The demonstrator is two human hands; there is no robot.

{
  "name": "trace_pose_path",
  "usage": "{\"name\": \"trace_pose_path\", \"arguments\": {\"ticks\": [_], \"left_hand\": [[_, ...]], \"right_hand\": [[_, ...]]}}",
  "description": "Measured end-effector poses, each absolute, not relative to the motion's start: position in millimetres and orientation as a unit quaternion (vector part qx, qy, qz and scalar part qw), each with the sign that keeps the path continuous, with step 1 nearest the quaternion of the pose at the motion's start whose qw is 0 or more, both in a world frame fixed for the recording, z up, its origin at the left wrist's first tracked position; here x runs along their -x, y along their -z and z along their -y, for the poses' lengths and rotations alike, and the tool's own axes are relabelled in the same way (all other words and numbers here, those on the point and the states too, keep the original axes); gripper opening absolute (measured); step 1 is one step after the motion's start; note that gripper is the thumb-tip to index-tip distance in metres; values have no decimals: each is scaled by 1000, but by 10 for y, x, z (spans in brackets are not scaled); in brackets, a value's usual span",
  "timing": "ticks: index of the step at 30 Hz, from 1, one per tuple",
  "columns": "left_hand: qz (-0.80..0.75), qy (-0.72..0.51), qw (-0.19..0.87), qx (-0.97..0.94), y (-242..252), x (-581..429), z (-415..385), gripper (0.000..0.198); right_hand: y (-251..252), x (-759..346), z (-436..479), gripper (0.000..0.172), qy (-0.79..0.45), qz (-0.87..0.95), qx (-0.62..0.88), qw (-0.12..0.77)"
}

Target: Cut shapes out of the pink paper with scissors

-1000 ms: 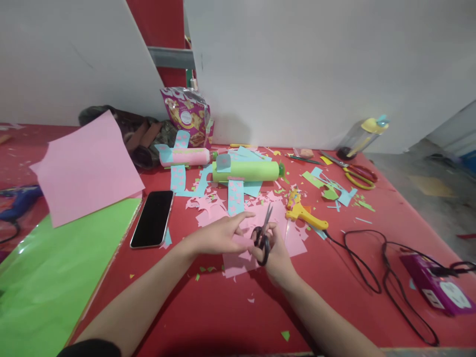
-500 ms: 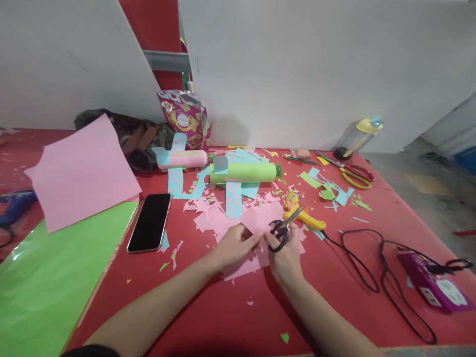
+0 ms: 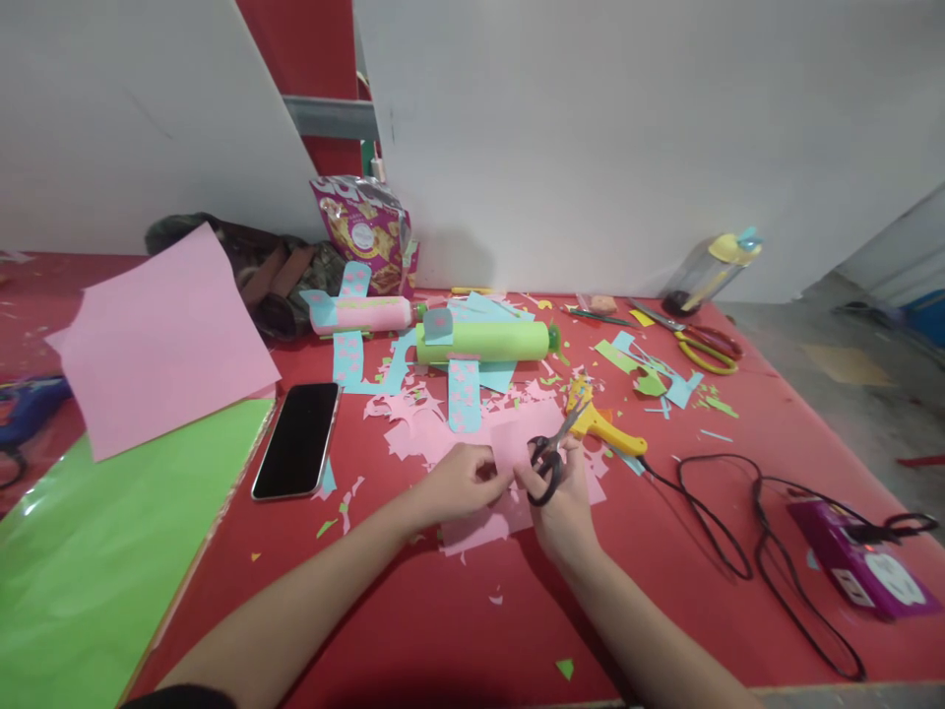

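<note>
My left hand (image 3: pixel 465 484) pinches a small piece of pink paper (image 3: pixel 508 445) between thumb and fingers. My right hand (image 3: pixel 565 507) has its fingers in the loops of black-handled scissors (image 3: pixel 547 463), whose blades point up and to the right; its thumb and fingertip are at the paper's right edge. Beneath both hands lie pink paper sheets (image 3: pixel 479 532) and offcuts. Just beyond them rests a green paper-covered tube (image 3: pixel 509 342) with blue patterned wings, and behind it to the left a pink one (image 3: pixel 376 314). A yellow glue gun (image 3: pixel 609 431) lies right of the scissors.
A phone (image 3: pixel 298 440) lies left, beside a green sheet (image 3: pixel 110 551) and a large pink sheet (image 3: pixel 169 345). A snack bag (image 3: pixel 365 231) stands at the back. To the right are larger scissors (image 3: pixel 705 350), a bottle (image 3: pixel 713 273), a cable and a purple power strip (image 3: pixel 856 561).
The small pink paper has turned so that its face shows upright between my hands. The scissors have tilted steeper and shifted slightly left with my right hand.
</note>
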State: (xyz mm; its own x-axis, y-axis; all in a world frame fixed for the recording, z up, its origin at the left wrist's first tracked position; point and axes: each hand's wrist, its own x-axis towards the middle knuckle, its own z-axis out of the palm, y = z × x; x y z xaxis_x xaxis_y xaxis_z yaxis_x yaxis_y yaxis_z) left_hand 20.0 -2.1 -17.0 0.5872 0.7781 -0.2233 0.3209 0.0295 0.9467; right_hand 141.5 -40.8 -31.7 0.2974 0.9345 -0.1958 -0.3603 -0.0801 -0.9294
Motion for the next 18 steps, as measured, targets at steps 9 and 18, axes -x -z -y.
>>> {"name": "trace_pose_path", "arguments": {"ticks": [9,18], "left_hand": [[-389,-138,521,-747,13,-51,-95,29],[-401,-160,536,-726,84,-113,-65,28]], "right_hand": [[319,-1407,423,38,-519,329,540,575],[315,-1400,407,38,-525,267,522,617]]}}
